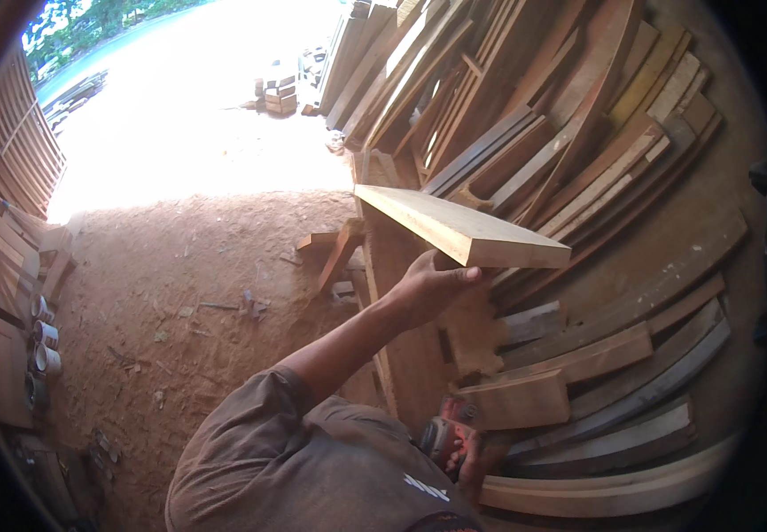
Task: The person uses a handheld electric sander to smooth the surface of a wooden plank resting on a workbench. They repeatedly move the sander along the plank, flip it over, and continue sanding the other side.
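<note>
A pale, flat wooden board (454, 222) is held up over the workbench (410, 363), its near end face toward me. My left hand (432, 288) grips it from below at its near left corner, with the thumb along the edge and the other fingers mostly hidden under the wood. Lower down, close to my body, my right hand (476, 468) is wrapped round the handle of a red and dark power tool (439, 439). My shirt partly covers the tool, so its exact kind is hard to tell. The tool and the raised board are apart.
Short thick wood blocks (525, 399) and long planks lie right of the bench. More planks (419, 71) lean in a dense stack at the far right. Wood shavings cover the dirt floor (179, 293). Several cans (46, 346) stand along the left side.
</note>
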`<state>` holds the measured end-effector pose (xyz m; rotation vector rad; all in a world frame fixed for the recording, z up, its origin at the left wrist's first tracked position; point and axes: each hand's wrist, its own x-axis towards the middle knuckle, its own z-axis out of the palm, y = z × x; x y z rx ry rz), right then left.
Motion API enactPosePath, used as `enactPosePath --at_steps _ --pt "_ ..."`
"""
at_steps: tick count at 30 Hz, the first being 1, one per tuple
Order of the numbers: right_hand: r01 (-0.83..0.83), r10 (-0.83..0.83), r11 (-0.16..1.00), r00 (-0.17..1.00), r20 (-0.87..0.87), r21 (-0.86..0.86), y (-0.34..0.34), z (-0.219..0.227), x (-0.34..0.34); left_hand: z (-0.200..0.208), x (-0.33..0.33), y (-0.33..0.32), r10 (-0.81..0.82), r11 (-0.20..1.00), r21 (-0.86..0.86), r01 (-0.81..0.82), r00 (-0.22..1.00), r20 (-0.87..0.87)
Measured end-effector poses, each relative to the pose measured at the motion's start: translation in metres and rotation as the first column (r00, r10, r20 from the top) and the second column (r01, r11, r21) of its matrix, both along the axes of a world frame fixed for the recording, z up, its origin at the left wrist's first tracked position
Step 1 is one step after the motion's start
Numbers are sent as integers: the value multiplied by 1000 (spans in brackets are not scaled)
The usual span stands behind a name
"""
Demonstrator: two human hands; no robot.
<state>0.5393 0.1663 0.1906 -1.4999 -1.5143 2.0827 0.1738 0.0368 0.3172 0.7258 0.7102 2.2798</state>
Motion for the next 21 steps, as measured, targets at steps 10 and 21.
enactPosePath --at_steps 10,21 --pt "-102 101 993 995 22 55 -9 6 -19 8 1 -3 2 997 -73 -1 1000 13" --pt "-113 112 985 994 11 128 -21 15 -24 23 4 9 11 1000 0 -10 999 39"
